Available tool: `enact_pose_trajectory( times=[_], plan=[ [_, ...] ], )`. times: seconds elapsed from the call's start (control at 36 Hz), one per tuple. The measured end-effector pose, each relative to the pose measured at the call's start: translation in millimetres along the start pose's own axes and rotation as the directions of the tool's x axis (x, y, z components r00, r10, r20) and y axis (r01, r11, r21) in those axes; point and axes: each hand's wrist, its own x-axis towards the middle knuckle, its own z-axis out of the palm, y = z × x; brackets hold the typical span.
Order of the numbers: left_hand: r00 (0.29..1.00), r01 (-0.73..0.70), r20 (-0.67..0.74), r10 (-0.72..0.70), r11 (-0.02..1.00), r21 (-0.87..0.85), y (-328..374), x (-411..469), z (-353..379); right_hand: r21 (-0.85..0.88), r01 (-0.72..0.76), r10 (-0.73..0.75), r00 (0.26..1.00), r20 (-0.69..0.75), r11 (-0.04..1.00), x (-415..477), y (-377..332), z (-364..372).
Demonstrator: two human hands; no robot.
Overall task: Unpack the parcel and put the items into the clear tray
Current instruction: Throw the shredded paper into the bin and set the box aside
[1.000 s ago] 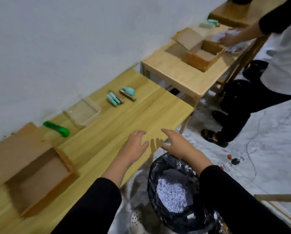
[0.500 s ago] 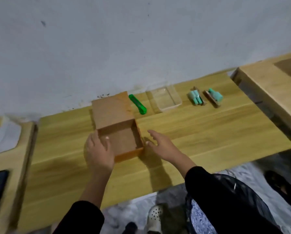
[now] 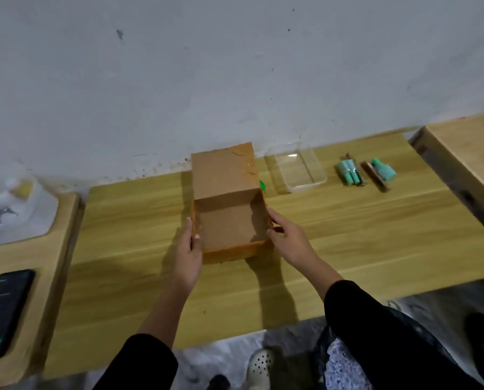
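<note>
An open brown cardboard box (image 3: 226, 226) stands mid-table with its lid flap raised toward the wall and nothing visible inside. My left hand (image 3: 188, 253) grips its left wall, thumb over the rim. My right hand (image 3: 287, 239) holds the right wall near the front corner. The clear tray (image 3: 298, 171) sits behind and to the right of the box, nothing in it. Right of the tray lie a bundle of teal tubes (image 3: 349, 172) and a teal-capped item with a brown stick (image 3: 380, 174). A green item (image 3: 262, 184) peeks out behind the box's right edge, mostly hidden.
The wooden table (image 3: 347, 249) runs against a grey wall. A lower side table on the left carries a dark phone (image 3: 4, 311) and a clear bag of small things (image 3: 13, 209). Another wooden table (image 3: 466, 153) adjoins on the right. A black bin bag (image 3: 345, 358) sits by my right sleeve.
The view swung from the bin and right-hand tables to the box. Both hands went from hovering over the table edge to holding the box's two sides; the box now sits squarer to me.
</note>
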Motion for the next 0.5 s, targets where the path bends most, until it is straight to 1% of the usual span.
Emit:
enact_pose_trajectory(
  times=[0.14, 0.19, 0.25, 0.31, 0.36, 0.44, 0.5],
  plan=[
    [0.986, -0.099, 0.131, 0.099, 0.995, -0.008, 53.8, 5.5, 41.1, 0.039, 0.037, -0.03, 0.987, -0.155, 0.999, -20.9, -3.4, -70.9],
    [0.968, -0.123, 0.217, 0.122, 0.992, -0.013, 78.1, 6.4, 69.9, 0.046, 0.035, -0.023, 0.972, -0.232, 0.998, -36.3, 0.1, -107.6],
    [0.934, -0.154, 0.322, 0.152, 0.988, -0.018, 99.7, 1.9, 105.2, 0.05, 0.016, 0.001, 0.947, -0.321, 0.999, -56.3, 7.4, -145.4],
    [0.891, -0.197, 0.415, 0.183, 0.98, -0.009, 118.8, -10.0, 144.6, 0.062, -0.022, 0.046, 0.912, -0.409, 0.998, -82.0, 19.0, -180.4],
    [0.834, -0.232, 0.515, 0.2, 0.973, -0.002, 134.4, -29.6, 185.7, 0.102, -0.076, 0.117, 0.866, -0.486, 0.992, -111.3, 37.7, -211.1],
    [0.733, -0.284, 0.643, 0.224, 0.959, -0.011, 147.7, -69.1, 244.2, 0.16, -0.179, 0.24, 0.77, -0.591, 0.971, -160.4, 77.2, -246.5],
    [0.655, -0.324, 0.72, 0.229, 0.946, -0.006, 148.4, -98.2, 278.1, 0.192, -0.237, 0.305, 0.716, -0.628, 0.952, -198.2, 103.8, -260.6]
  ],
)
